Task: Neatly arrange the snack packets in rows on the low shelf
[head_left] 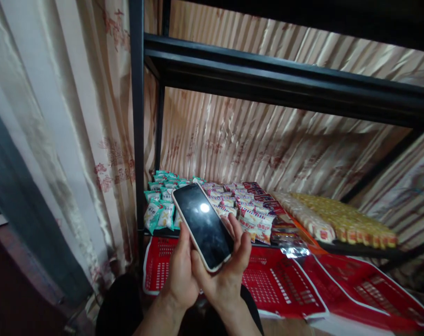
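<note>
A smartphone (201, 228) in a pale case, its screen dark with a bright light reflected in it, is held tilted in front of me. My left hand (181, 275) wraps the phone's lower left edge. On the other side, my right hand (224, 275) grips the lower right corner, with its thumb along the bottom edge and its fingers at the right side. Behind the phone, teal and white snack packets (161, 205) and white and red snack packets (255, 214) lie in rows on the shelf, partly covered by the phone and hand.
Red plastic baskets (267, 280) stand below the shelf's front edge. Yellow packaged goods (341, 217) and a row of pale packages (306, 214) sit at the right. A black shelf frame (137, 140) rises at left, with curtains (212, 135) behind and beside it.
</note>
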`<state>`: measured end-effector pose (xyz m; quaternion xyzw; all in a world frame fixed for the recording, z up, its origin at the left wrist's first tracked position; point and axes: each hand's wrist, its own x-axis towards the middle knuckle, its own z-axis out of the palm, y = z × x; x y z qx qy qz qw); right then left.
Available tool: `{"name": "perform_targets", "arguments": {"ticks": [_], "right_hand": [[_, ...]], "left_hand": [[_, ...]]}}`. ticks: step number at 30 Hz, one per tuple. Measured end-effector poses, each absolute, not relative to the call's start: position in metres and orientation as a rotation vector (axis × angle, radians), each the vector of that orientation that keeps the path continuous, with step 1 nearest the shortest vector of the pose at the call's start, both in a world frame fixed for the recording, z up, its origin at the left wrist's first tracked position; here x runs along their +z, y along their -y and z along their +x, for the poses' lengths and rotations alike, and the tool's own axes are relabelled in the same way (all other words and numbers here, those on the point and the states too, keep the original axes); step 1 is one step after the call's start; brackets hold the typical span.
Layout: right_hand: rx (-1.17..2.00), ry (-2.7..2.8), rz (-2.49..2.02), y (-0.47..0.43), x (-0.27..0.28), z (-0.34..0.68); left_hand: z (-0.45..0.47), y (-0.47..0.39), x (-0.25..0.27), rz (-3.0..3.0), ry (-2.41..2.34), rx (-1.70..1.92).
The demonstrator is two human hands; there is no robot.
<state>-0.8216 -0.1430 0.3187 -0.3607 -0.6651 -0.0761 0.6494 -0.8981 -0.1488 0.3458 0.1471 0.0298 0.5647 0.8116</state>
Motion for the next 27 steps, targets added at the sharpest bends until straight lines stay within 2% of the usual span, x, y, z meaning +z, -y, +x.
{"name": "perform_targets", "arguments": {"ticks": [8, 17, 27], "right_hand": [[-0.129, 1.706, -0.821, 0.171, 0.301, -0.794], [0.323, 1.383, -1.016, 0.187, 0.287, -0.754], [0.41, 1.367, -1.168, 0.195, 0.278, -0.746]], "left_hand": [[-0.89, 0.157, 0.33, 0.365, -0.002, 1.053], [-0.869, 0.168, 0.32, 0.387, -0.014, 0.997], [-0.855, 0.167, 0.315, 0.331, -0.191, 0.971]]}}
